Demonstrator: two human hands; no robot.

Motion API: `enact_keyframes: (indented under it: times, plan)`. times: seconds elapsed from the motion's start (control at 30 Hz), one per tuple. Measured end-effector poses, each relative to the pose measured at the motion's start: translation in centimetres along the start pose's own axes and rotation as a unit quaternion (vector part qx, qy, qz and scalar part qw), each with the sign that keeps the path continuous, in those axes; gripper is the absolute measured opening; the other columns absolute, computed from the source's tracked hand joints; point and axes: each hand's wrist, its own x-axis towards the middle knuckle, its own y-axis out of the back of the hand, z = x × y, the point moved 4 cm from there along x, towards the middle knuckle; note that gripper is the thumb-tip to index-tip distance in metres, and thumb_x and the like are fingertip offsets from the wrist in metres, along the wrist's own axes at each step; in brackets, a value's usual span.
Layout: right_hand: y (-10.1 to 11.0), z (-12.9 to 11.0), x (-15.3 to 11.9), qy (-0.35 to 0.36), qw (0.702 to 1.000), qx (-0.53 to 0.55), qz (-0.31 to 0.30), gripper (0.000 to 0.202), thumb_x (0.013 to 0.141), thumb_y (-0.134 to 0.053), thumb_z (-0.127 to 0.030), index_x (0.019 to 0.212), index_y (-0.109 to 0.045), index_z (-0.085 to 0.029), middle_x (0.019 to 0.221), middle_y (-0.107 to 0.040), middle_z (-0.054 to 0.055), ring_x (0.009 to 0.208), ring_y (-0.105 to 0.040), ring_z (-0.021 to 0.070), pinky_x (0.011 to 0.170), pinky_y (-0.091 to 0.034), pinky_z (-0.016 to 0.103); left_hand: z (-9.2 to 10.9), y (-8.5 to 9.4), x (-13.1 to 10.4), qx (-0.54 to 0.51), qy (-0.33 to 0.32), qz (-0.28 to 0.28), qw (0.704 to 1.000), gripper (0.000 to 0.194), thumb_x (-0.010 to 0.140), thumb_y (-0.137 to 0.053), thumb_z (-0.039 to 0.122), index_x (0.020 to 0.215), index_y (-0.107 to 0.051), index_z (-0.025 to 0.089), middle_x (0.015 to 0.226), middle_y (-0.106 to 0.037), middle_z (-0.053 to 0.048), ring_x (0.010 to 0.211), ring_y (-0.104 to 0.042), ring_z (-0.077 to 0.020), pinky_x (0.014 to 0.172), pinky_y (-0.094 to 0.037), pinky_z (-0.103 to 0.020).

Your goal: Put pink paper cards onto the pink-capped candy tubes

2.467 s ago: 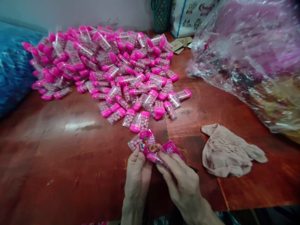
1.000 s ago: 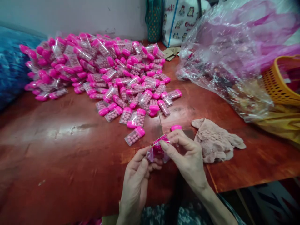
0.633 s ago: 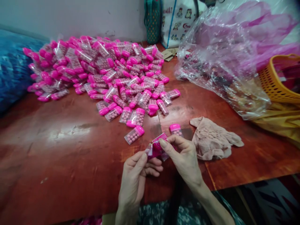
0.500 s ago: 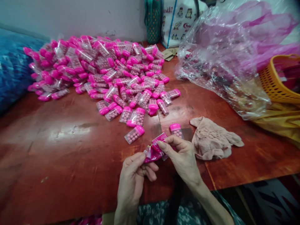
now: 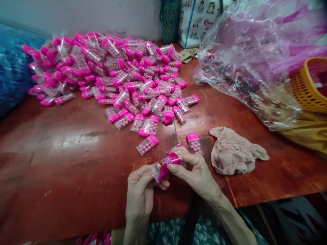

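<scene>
Between my two hands is a small pink printed wrapper [image 5: 166, 164] with a clear part at its left end. My left hand [image 5: 141, 185] pinches that clear end. My right hand [image 5: 195, 170] grips the wrapper's right side between thumb and fingers. Just beyond my right hand lies a clear container [image 5: 195, 144] of pink balls with a pink cap. Another such container [image 5: 147, 145] rests ahead of my left hand. A large heap of the same containers [image 5: 109, 71] covers the back of the table.
A crumpled beige cloth [image 5: 233, 151] lies right of my right hand on the red-brown table [image 5: 63, 170]. Clear and pink plastic sheeting [image 5: 245, 68] and a yellow basket [image 5: 306, 90] are at the right. Blue plastic [image 5: 15, 68] stands at the left, printed bag [image 5: 196, 23] behind.
The wrapper has turned and bunched up between my hands. My right thumb has moved slightly down and left, and my left fingers have closed in nearer the wrapper. The view has shifted slightly.
</scene>
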Motion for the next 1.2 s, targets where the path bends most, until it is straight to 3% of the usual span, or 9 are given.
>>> enact_keyframes:
  times: [0.17, 0.27, 0.4, 0.6, 0.73, 0.83, 0.97, 1.1, 1.2]
  plan:
    - [0.0, 0.8, -0.1, -0.056, 0.989, 0.102, -0.087, 0.010, 0.077, -0.065, -0.027, 0.077, -0.069, -0.018, 0.079, -0.062, 0.001, 0.073, -0.056, 0.0140, 0.072, -0.045, 0.027, 0.1, 0.0, 0.1, 0.006, -0.068, 0.042, 0.997, 0.003, 0.061, -0.068, 0.014, 0.062, -0.071, 0.014, 0.050, -0.064, -0.001, 0.041, -0.056, -0.0121, 0.041, -0.047, -0.021]
    - [0.3, 1.5, 0.1, -0.082, 0.983, 0.156, -0.050, 0.011, 0.080, -0.062, -0.026, 0.087, -0.066, -0.020, 0.088, -0.064, 0.001, 0.074, -0.057, 0.0123, 0.072, -0.046, 0.025, -0.1, -0.3, 0.0, 0.016, -0.064, 0.034, 0.997, 0.006, 0.064, -0.068, 0.018, 0.069, -0.071, 0.015, 0.051, -0.066, -0.002, 0.039, -0.057, -0.0131, 0.039, -0.047, -0.022]
    - [-0.1, 1.7, 0.2, -0.072, 0.989, 0.122, -0.030, 0.006, 0.079, -0.062, -0.025, 0.083, -0.063, -0.020, 0.098, -0.062, 0.003, 0.084, -0.058, 0.0138, 0.079, -0.045, 0.027, 0.1, -0.4, 0.0, 0.019, -0.070, 0.016, 0.997, 0.021, 0.059, -0.072, 0.019, 0.080, -0.071, 0.016, 0.063, -0.070, -0.004, 0.044, -0.060, -0.0146, 0.041, -0.050, -0.023]
    - [0.1, 1.6, 0.2, -0.034, 0.994, 0.107, 0.005, 0.005, 0.073, -0.069, -0.022, 0.071, -0.065, -0.019, 0.084, -0.062, 0.001, 0.080, -0.056, 0.0143, 0.076, -0.044, 0.027, -0.5, 0.5, 0.3, 0.072, -0.083, 0.049, 0.993, 0.010, 0.058, -0.073, 0.016, 0.068, -0.072, 0.018, 0.057, -0.068, -0.001, 0.043, -0.058, -0.0126, 0.044, -0.049, -0.022]
    - [0.4, 1.9, 0.1, -0.052, 0.985, 0.166, -0.006, 0.008, 0.071, -0.071, -0.022, 0.068, -0.064, -0.019, 0.080, -0.060, 0.001, 0.079, -0.055, 0.0146, 0.075, -0.043, 0.028, 0.0, 0.8, 0.0, 0.200, -0.175, 0.075, 0.961, 0.014, 0.063, -0.071, 0.015, 0.075, -0.075, 0.021, 0.073, -0.072, -0.003, 0.069, -0.064, -0.0180, 0.067, -0.051, -0.027]
    - [0.4, 2.1, 0.1, -0.067, 0.980, 0.190, 0.004, 0.014, 0.070, -0.071, -0.028, 0.066, -0.061, -0.019, 0.084, -0.059, 0.002, 0.078, -0.055, 0.0151, 0.072, -0.044, 0.027, 0.8, 0.2, -0.6, 0.273, -0.255, 0.092, 0.923, 0.020, 0.064, -0.069, 0.012, 0.078, -0.075, 0.025, 0.072, -0.071, -0.001, 0.067, -0.062, -0.0185, 0.066, -0.049, -0.027]
    - [0.1, 1.7, 0.3, -0.058, 0.991, 0.117, 0.000, 0.015, 0.072, -0.069, -0.033, 0.074, -0.062, -0.019, 0.088, -0.059, 0.003, 0.086, -0.055, 0.0171, 0.079, -0.043, 0.029, 1.6, -0.4, -1.4, 0.302, -0.338, 0.135, 0.881, 0.031, 0.061, -0.068, 0.005, 0.081, -0.074, 0.027, 0.068, -0.069, 0.002, 0.062, -0.060, -0.0175, 0.062, -0.047, -0.026]
    - [0.0, 1.4, 0.4, -0.053, 0.993, 0.101, -0.006, 0.012, 0.070, -0.071, -0.028, 0.067, -0.062, -0.020, 0.078, -0.057, 0.001, 0.079, -0.053, 0.0157, 0.075, -0.043, 0.028, 1.7, -0.9, -2.0, 0.323, -0.341, 0.157, 0.869, 0.027, 0.064, -0.065, 0.007, 0.080, -0.075, 0.027, 0.063, -0.067, 0.002, 0.057, -0.058, -0.0154, 0.056, -0.043, -0.023]
    - [0.7, 1.4, 0.5, -0.054, 0.987, 0.153, 0.010, 0.012, 0.072, -0.069, -0.023, 0.064, -0.061, -0.020, 0.074, -0.054, -0.001, 0.075, -0.052, 0.0140, 0.071, -0.041, 0.027, 1.8, -1.4, -2.2, 0.335, -0.314, 0.121, 0.880, 0.025, 0.068, -0.064, 0.010, 0.081, -0.075, 0.028, 0.061, -0.065, 0.002, 0.053, -0.055, -0.0142, 0.054, -0.043, -0.023]
